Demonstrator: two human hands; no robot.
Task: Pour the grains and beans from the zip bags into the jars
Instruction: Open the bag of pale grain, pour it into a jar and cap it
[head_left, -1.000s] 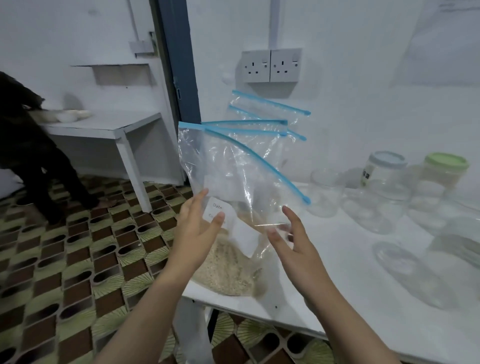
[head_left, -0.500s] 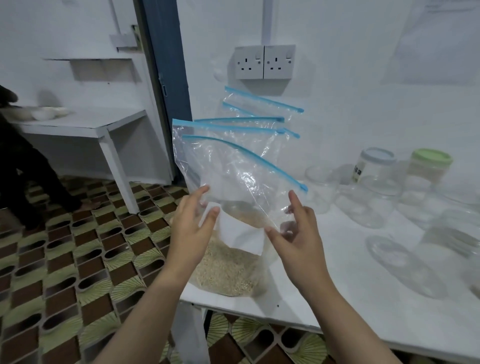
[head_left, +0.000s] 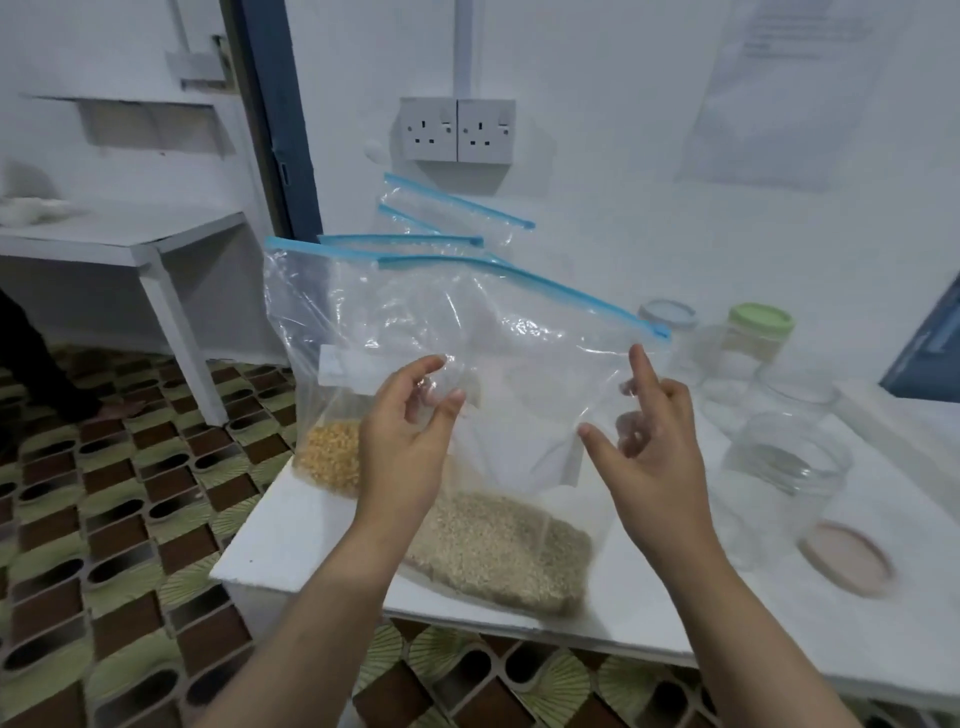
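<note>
A clear zip bag (head_left: 498, 332) with a blue zip strip holds brown grain (head_left: 498, 551) and rests on the white table (head_left: 291, 545), its top leaning right. My left hand (head_left: 410, 436) pinches the bag's film near the middle. My right hand (head_left: 654, 462) grips the bag's right side, index finger raised and other fingers behind the plastic. Behind it stands a bag of yellow grains (head_left: 332, 457). More zip bags (head_left: 447, 218) lean on the wall. An open glass jar (head_left: 784, 457) stands right of my right hand.
A green-lidded jar (head_left: 761, 327), a grey-lidded jar (head_left: 667, 312) and another clear jar (head_left: 795, 389) stand at the back right. A pink lid (head_left: 847, 564) lies on the table. A white side table (head_left: 130, 244) and a person's leg (head_left: 31, 374) are at left.
The grain bag has swung to the right and its top now leans towards the jars. Both hands rose higher on the bag. The yellow-grain bag behind it has come into sight.
</note>
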